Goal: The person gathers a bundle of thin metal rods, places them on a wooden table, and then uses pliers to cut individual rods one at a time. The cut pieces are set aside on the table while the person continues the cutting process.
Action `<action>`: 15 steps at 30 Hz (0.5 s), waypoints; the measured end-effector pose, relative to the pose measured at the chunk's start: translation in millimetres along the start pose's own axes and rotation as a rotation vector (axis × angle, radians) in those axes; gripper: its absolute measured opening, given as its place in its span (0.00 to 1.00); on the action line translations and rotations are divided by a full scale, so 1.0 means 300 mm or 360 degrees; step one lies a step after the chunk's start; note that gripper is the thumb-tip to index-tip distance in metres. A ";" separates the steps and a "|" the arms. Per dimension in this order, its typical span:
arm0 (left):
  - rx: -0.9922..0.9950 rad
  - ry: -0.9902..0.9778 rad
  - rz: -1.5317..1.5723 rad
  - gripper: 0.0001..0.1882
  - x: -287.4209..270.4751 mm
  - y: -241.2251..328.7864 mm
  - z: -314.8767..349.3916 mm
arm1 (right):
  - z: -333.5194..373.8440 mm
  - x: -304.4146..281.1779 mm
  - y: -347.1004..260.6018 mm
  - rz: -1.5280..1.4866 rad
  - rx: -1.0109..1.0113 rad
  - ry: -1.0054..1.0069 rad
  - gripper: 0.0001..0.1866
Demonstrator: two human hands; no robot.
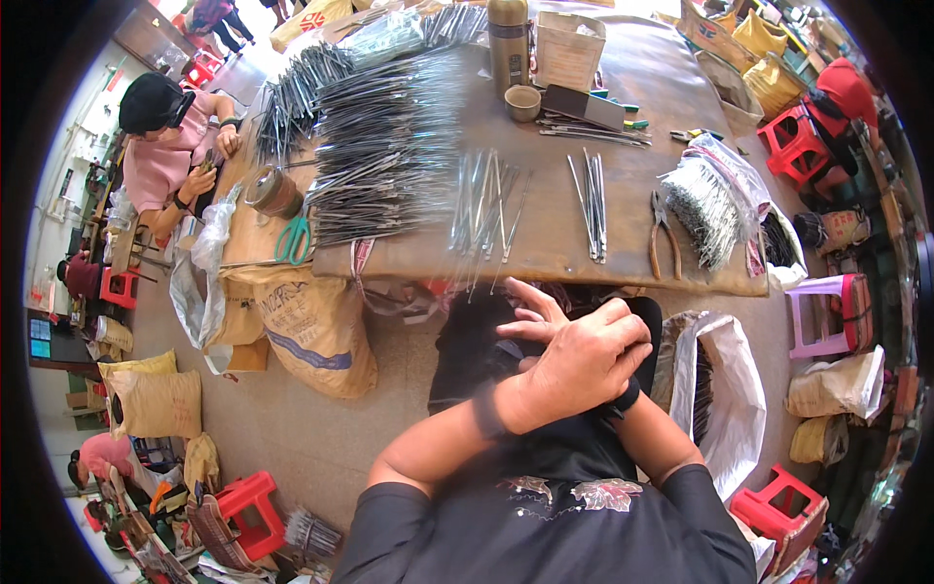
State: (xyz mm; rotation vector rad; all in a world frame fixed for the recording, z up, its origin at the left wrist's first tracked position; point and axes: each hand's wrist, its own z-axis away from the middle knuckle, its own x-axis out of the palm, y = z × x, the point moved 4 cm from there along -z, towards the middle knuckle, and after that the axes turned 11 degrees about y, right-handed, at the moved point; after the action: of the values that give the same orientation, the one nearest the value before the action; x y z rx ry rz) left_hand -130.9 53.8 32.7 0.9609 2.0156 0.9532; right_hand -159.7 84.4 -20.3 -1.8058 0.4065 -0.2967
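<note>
My forearms cross over my lap, in front of the table. My left hand [587,368] lies on top, across my right wrist, its fingers bent and pressed together near a black wristband [626,397]. Whatever those fingertips pinch, if anything, is hidden. From beneath it my right hand [533,313] points up and left with its fingers stretched apart, just off the table's front edge. Nearest on the table are a loose group of thin grey metallic strips [484,204], a smaller group of strips [590,209] and pliers with brown handles [664,238].
A large pile of strips [384,146] covers the table's left part, beside teal-handled scissors [293,239]. Pale strips fill a bag [702,206] at right. A flask [509,44] and cup [522,103] stand farther back. A white sack [735,399] stands beside me. A person in pink [161,156] sits left.
</note>
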 end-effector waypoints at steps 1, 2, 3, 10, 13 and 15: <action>-0.0012 -0.0037 0.0098 0.05 0.002 0.007 -0.002 | -0.004 0.005 -0.007 0.0060 -0.0070 -0.0136 0.22; -0.0025 -0.0074 0.0195 0.05 0.003 0.015 -0.005 | -0.016 0.006 -0.008 0.0087 -0.0112 -0.0187 0.23; -0.0037 -0.0109 0.0291 0.05 0.003 0.023 -0.009 | -0.021 0.009 -0.006 0.0178 -0.0094 -0.0321 0.23; -0.0060 -0.0061 0.0477 0.04 -0.031 0.051 -0.027 | -0.060 0.035 -0.027 0.0109 -0.0376 -0.0656 0.19; 0.0042 0.0003 0.0348 0.05 -0.041 0.059 -0.030 | -0.066 0.039 -0.036 -0.0085 -0.0255 -0.0633 0.16; 0.0213 0.0070 0.0162 0.06 -0.047 0.074 -0.028 | -0.067 0.042 -0.040 -0.0185 -0.0146 -0.0604 0.17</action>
State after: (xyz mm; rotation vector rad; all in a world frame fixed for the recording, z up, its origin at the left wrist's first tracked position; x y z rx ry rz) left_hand -123.8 49.5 58.9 1.1333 2.1055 0.9093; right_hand -154.9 64.3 -3.4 -1.9281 0.0482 -0.0113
